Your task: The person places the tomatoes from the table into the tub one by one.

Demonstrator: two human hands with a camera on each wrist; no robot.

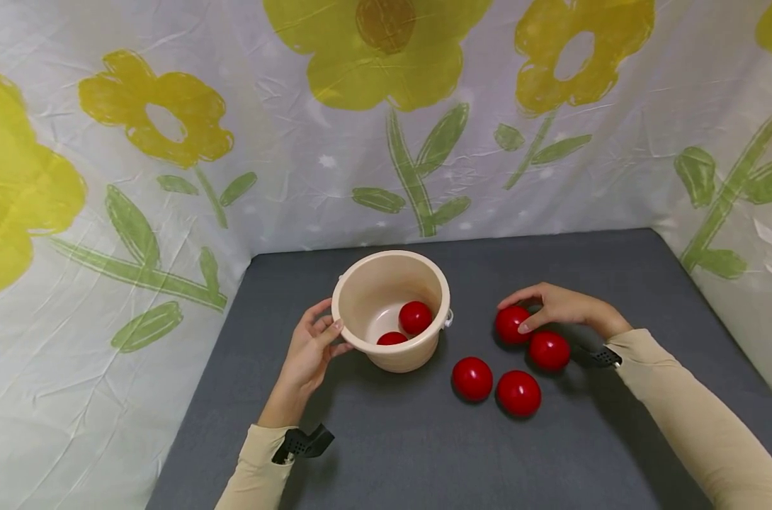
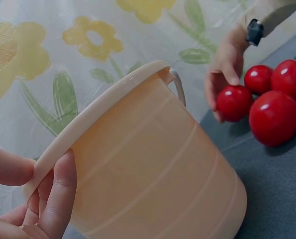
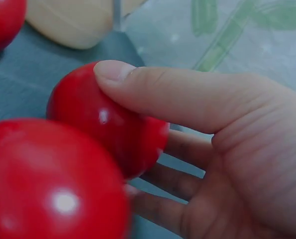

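A cream plastic bucket (image 1: 395, 360) stands upright with two shiny red balls (image 1: 415, 318) inside it. My left hand (image 1: 311, 348) pinches its rim at the left, thumb on one side and fingers on the other, as the left wrist view shows. To the right of the bucket, my right hand (image 1: 563, 309) grips another red ball (image 1: 509, 327) on the table. In the right wrist view the thumb lies over this ball (image 3: 95, 109), with the other fingers around its far side, partly hidden. Three more red balls (image 1: 472, 379) rest close by.
The table has a dark grey cover (image 1: 411, 460). A pale curtain (image 1: 297, 163) with printed yellow flowers hangs behind and along both sides. The bucket's handle (image 2: 178, 87) hangs from a joint at the rim. Each wrist wears a black camera strap (image 1: 302, 443).
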